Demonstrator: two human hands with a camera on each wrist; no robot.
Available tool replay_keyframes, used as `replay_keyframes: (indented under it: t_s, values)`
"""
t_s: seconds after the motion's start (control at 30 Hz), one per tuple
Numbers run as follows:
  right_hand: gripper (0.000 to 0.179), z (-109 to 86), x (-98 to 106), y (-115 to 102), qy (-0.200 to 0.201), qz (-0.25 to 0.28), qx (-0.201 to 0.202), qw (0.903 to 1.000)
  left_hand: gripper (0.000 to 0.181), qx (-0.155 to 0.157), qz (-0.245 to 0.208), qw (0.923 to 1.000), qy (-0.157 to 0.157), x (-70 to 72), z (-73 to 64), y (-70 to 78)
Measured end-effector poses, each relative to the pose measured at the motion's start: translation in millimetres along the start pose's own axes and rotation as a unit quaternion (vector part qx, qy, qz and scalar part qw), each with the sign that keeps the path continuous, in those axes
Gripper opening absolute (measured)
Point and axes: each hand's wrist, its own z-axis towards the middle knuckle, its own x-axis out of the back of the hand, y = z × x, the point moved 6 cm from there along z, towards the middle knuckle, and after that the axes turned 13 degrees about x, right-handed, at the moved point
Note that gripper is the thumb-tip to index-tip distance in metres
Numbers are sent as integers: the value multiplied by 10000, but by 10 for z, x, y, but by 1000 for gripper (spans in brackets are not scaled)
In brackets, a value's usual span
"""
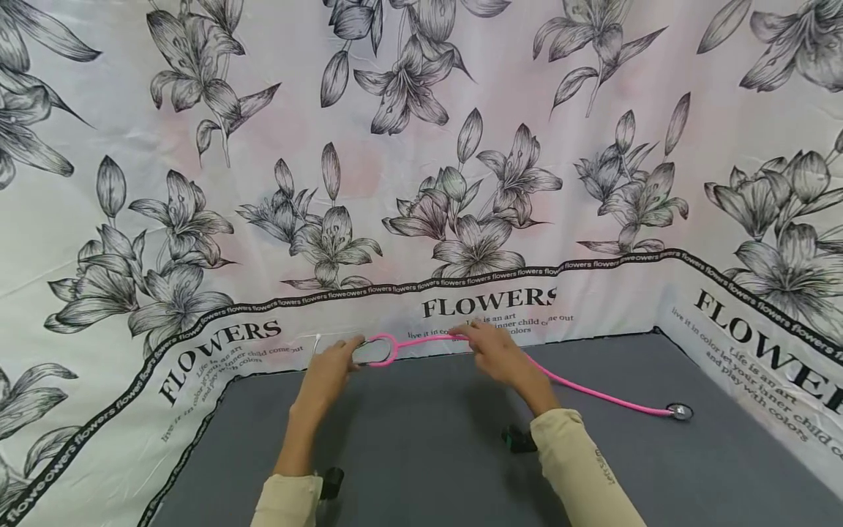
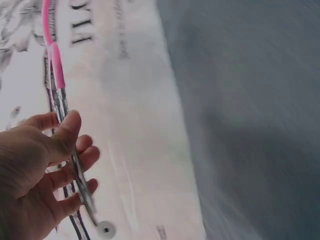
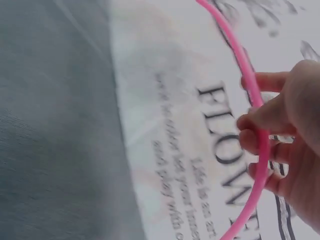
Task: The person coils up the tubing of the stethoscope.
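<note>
A stethoscope with pink tubing (image 1: 599, 395) is stretched between two hands above the grey surface. My left hand (image 1: 329, 373) grips its metal ear tubes (image 2: 80, 175), thumb on one side and fingers on the other; a white ear tip (image 2: 106, 230) pokes out below the fingers. Farther along, my right hand (image 1: 497, 355) pinches the pink tube (image 3: 256, 100) between thumb and fingers. From there the tubing slopes down to the right, ending in the round metal chest piece (image 1: 680, 412), which hangs free of both hands.
A grey tabletop (image 1: 421, 454) lies beneath the hands. Behind it and at the sides hangs a white cloth (image 1: 356, 176) printed with black lilies and lettering. Dark straps (image 1: 518, 439) show by the wrists.
</note>
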Motion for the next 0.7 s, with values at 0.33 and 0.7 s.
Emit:
replay_keyframes:
  t_s: [0.33,0.7]
  values:
    - [21,-114,342,262,1430,185,-215,9893,50,-141,-919,9924,807,-35,248,491]
    - [21,-213,637,42,1095,-757,225,9908,45,-193,-1339,9838,1177,-212,180,696]
